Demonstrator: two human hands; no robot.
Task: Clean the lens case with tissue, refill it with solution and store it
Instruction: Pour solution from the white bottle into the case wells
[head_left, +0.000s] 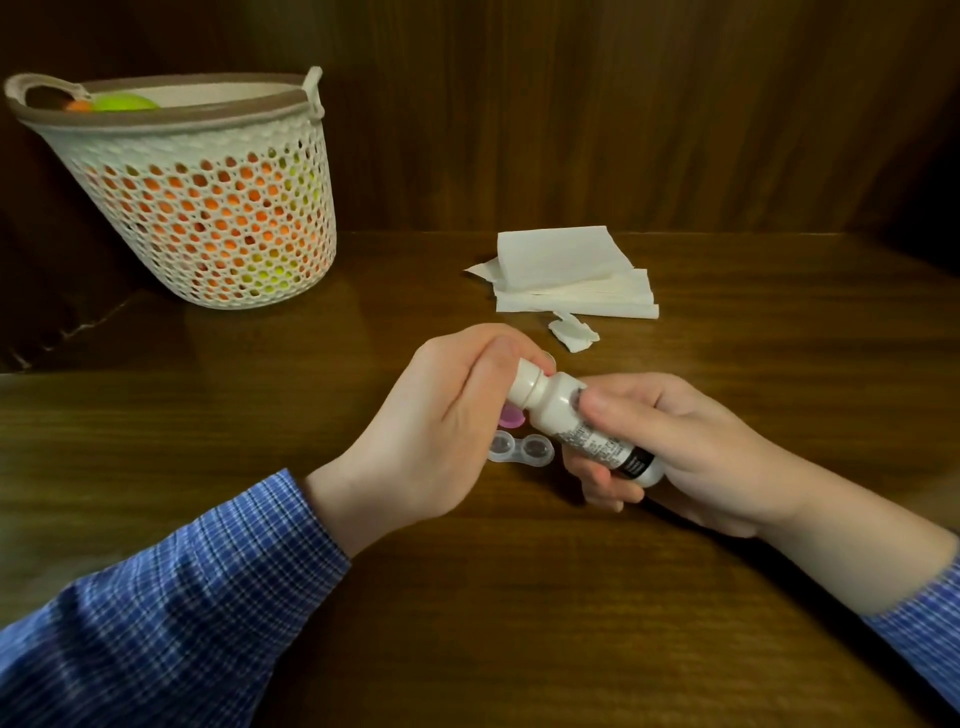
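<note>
We are seeing a glossy wooden table (727, 395), a smooth white plastic bottle (558, 410), soft matt paper tissues (571, 280), and a perforated plastic basket (208, 218).

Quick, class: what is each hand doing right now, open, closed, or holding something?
Left hand: fingers curled round the cap of the solution bottle.
Right hand: grips the solution bottle's body.

Dim, warm indoor light from above and front. Soft sheen on table (727, 395) near tissue stack (571, 275). Corners fall into dark vignette. Wide-angle bowing at edges. Slight softness throughout; sleeves (171, 608) mildly blurred.
</note>
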